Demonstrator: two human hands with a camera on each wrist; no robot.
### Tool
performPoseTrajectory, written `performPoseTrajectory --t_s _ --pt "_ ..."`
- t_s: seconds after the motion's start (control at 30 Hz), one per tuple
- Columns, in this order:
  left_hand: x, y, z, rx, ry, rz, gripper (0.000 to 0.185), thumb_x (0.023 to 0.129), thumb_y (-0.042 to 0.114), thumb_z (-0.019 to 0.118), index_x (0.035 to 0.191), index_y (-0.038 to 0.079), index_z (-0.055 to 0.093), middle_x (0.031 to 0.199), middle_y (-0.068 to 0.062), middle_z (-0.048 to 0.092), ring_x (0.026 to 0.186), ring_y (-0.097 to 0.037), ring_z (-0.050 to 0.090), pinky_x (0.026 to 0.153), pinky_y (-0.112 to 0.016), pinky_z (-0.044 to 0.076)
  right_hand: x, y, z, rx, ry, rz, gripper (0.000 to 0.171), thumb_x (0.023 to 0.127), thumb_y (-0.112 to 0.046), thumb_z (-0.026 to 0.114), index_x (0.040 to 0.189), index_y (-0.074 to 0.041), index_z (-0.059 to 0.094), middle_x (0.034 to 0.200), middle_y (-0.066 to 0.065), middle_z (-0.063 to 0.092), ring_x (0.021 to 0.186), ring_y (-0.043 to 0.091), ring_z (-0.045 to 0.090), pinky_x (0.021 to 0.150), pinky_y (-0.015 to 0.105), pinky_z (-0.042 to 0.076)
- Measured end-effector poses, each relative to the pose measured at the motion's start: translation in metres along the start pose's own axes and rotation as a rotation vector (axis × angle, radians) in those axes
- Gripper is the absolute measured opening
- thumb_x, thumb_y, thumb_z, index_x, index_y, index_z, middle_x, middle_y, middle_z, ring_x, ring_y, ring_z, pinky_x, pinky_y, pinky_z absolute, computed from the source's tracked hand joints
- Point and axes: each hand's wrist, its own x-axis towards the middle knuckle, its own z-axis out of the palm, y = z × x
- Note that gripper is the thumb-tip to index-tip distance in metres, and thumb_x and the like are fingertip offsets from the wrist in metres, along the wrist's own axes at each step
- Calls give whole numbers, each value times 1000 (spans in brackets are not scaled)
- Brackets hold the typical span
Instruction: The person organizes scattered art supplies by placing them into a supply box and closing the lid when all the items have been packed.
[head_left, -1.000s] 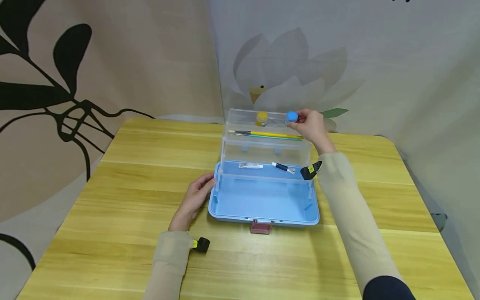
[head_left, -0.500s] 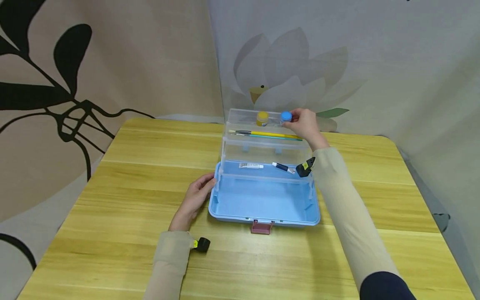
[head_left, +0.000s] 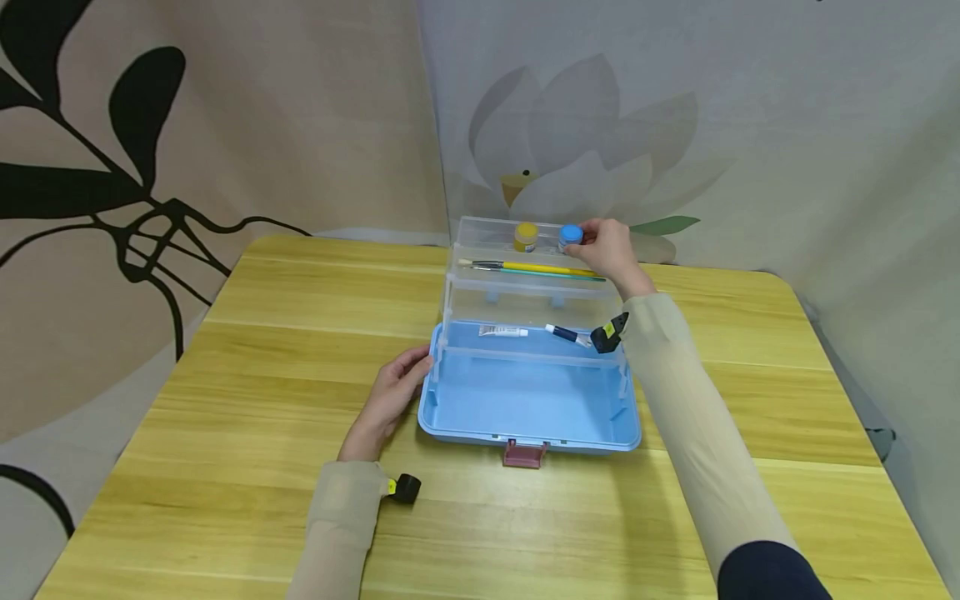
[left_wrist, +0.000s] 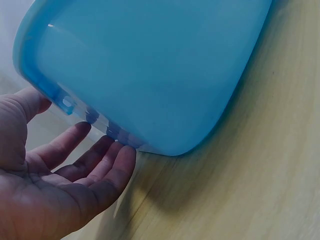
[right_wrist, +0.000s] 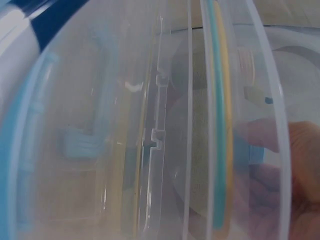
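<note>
Right hand (head_left: 611,250) pinches the blue-lidded jar (head_left: 570,237) — left hand (head_left: 386,400) steadies the box (head_left: 528,425).

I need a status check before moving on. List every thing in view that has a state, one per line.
Storage box: open, trays fanned out and stepped back, red latch undone.
Blue-lidded paint jar: upright, lid on, in the top tray, held by the right hand.
Yellow-lidded paint jar: upright, lid on, top tray.
Paintbrushes: lying flat in the middle tray.
Paint tubes: lying flat, lower tray.
Left hand: open, resting against the box's side.
</note>
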Motion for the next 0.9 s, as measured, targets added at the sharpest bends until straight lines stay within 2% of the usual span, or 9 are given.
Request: performPoseTrajectory --t_s 0.4,0.6,0.9 --pt "0 2 0 8 -11 5 44 97 23 53 134 0 47 129 -17 50 102 -13 53 83 -22 48 2 1 -2 13 -33 29 33 90 -13 63 116 7 58 109 20 58 93 29 51 86 38 46" --pt "-1 2 0 13 -5 -1 44 97 24 53 134 0 47 129 -17 50 102 -14 52 82 -22 48 0 0 -3 7 -38 19 34 90 -14 63 116 7 58 108 20 59 92 29 50 83 37 46" --pt "-2 2 0 11 -4 -5 44 97 24 53 134 1 47 129 -16 50 103 -15 52 83 -22 48 -15 8 -13 27 66 -61 40 88 -19 66 120 5 59 110 20 61 97 30 56 83 36 48"
